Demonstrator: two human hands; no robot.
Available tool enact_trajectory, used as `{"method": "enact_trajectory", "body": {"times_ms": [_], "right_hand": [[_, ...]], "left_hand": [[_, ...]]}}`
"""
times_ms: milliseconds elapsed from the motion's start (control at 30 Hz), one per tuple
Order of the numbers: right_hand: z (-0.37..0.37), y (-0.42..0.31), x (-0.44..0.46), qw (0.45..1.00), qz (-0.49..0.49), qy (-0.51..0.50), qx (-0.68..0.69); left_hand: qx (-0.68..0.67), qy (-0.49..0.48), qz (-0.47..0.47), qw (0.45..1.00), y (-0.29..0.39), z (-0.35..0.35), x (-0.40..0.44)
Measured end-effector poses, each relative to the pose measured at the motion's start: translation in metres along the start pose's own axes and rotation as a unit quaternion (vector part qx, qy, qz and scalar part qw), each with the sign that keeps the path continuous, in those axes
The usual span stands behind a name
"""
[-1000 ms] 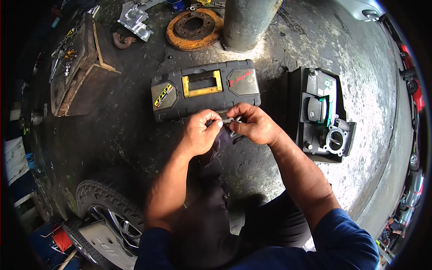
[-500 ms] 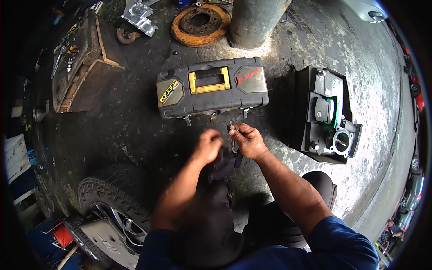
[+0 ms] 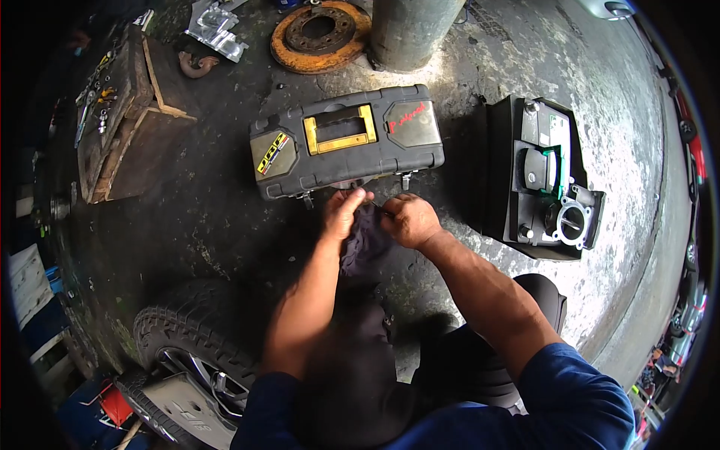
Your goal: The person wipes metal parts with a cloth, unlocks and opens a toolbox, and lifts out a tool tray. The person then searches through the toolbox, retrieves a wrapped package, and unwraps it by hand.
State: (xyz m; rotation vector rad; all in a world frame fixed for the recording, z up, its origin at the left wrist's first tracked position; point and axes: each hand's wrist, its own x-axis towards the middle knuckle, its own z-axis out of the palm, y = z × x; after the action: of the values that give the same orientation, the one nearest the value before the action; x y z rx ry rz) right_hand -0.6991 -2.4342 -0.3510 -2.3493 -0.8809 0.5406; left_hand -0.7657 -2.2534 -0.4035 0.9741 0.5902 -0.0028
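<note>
A black toolbox (image 3: 337,168) with a yellow handle (image 3: 341,142) lies on the floor in front of me. My left hand (image 3: 342,214) is closed at the middle of its front edge, around the small padlock there, which the fingers mostly hide. Just to the right, my right hand (image 3: 412,220) pinches a thin metal key (image 3: 377,205) pointed toward the left fingertips. Whether the key is inside the lock cannot be made out. Below and between the hands hangs a dark purplish cloth (image 3: 366,244). Metal latches (image 3: 406,181) stick out along the box's front.
At right stands a black tray (image 3: 499,180) holding a battery and a throttle body (image 3: 573,223). A rusty brake disc (image 3: 321,34) lies beside a pillar (image 3: 412,34). To the left are a wooden box (image 3: 142,150) with tools and a wheel (image 3: 187,322).
Both hands have moved up toward the toolbox's front. My left hand has closed at the padlock, and the right has turned the key toward it. The view has shifted slightly.
</note>
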Motion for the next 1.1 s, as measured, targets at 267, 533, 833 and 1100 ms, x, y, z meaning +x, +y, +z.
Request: {"method": "enact_trajectory", "body": {"times_ms": [267, 533, 833, 1100], "right_hand": [[-0.019, -0.014, 0.011, 0.994, -0.073, 0.032, -0.069], [-0.041, -0.041, 0.032, 0.98, 0.022, -0.128, -0.153], [-0.03, -0.038, 0.039, 0.973, 0.181, -0.105, 0.099], [-0.049, -0.022, 0.002, 0.969, 0.136, -0.202, -0.051]], "left_hand": [[-0.064, -0.005, -0.076, 0.995, -0.001, -0.006, 0.004], [0.07, 0.09, -0.048, 0.992, 0.004, 0.002, 0.0], [0.038, 0.03, -0.111, 0.993, 0.016, 0.0, 0.001], [0.22, 0.028, -0.091, 0.971, 0.007, -0.019, 0.003]]}}
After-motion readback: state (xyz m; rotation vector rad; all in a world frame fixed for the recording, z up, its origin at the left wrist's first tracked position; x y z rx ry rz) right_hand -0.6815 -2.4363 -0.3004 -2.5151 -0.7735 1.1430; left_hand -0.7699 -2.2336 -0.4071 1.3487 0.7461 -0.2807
